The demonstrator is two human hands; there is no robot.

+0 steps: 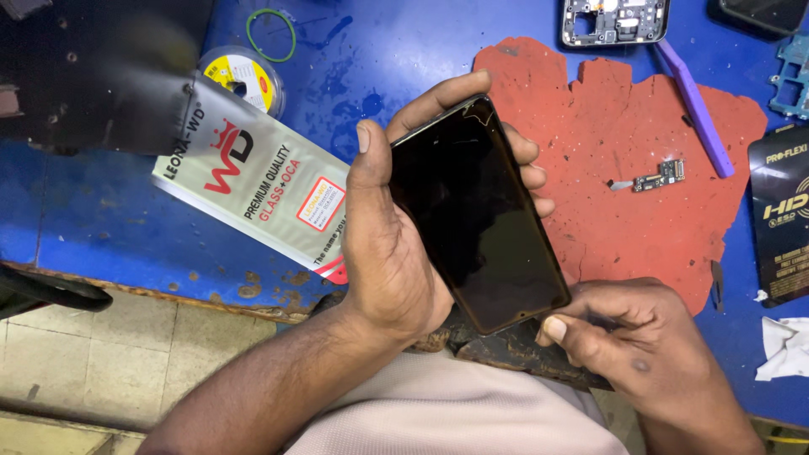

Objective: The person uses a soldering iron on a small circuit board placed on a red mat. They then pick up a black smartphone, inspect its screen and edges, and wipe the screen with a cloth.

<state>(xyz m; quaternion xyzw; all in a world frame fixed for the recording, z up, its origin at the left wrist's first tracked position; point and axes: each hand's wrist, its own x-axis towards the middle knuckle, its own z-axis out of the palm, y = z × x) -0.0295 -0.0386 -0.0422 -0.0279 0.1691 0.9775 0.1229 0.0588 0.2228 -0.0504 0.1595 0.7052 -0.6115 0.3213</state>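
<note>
The left hand (pixel 383 244) gripped a black phone (pixel 476 215) from its left edge, the thumb lying along that edge and the fingers (pixel 527 156) curling out from behind on the far side, so that the hand was wrapped around the body. The phone was held glass up above the near edge of the blue bench (pixel 101 219), tilted with its top toward the bench and its bottom corner toward the person; the glass was dark and unlit. The right hand (pixel 628 341) met the phone at that lower right corner, the thumb tip touching the corner and the other fingers curled in against the palm (whether anything was pinched inside could not be told). Beyond the phone lay a ragged red mat (pixel 624 211), bearing a small circuit part (pixel 660 177) with a short flex tail. A purple pry tool (pixel 695 109) lay slantwise across the mat's upper right edge. At the bench's far edge sat an opened phone frame (pixel 615 21), and a blue part (pixel 792 76) lay at the right edge. Left of the hands lay a white packet (pixel 253 181), touching a small round tin (pixel 244 76), with a green ring (pixel 271 35) just beyond it. A black packet (pixel 779 215) and a crumpled white tissue (pixel 784 345) lay at the right.
</note>
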